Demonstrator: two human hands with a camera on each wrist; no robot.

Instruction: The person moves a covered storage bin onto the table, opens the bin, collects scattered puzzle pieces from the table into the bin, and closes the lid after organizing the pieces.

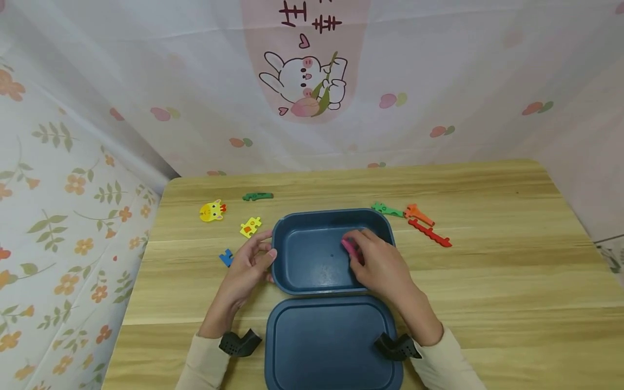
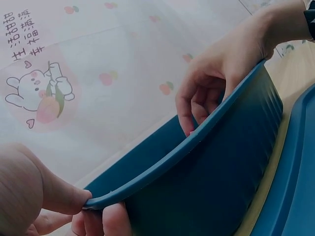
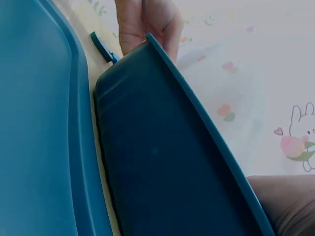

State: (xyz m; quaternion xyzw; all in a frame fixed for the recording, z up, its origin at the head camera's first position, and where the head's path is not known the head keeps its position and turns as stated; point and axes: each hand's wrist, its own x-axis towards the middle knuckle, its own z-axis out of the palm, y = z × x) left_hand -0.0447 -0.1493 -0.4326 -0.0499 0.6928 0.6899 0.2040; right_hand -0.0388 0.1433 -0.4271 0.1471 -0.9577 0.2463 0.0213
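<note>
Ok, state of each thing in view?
Box: open, upright
Lid: off, flat
Pink piece: held, inside box
Left hand: gripping box
Right hand: pinching pink piece
Giraffe-head piece: unheld
Yellow piece: unheld
Blue piece: unheld
Dark green piece: unheld
Light green piece: unheld
Orange piece: unheld
Red piece: unheld

Blue box (image 1: 307,262): rectangular, rounded corners, sits open side up on the surface (image 1: 512,265), left end of its rim pinched in the left grip (image 1: 247,266). Pink piece (image 1: 349,247): small, partly hidden, held in the right grip (image 1: 382,264) over the box's right half.
</note>
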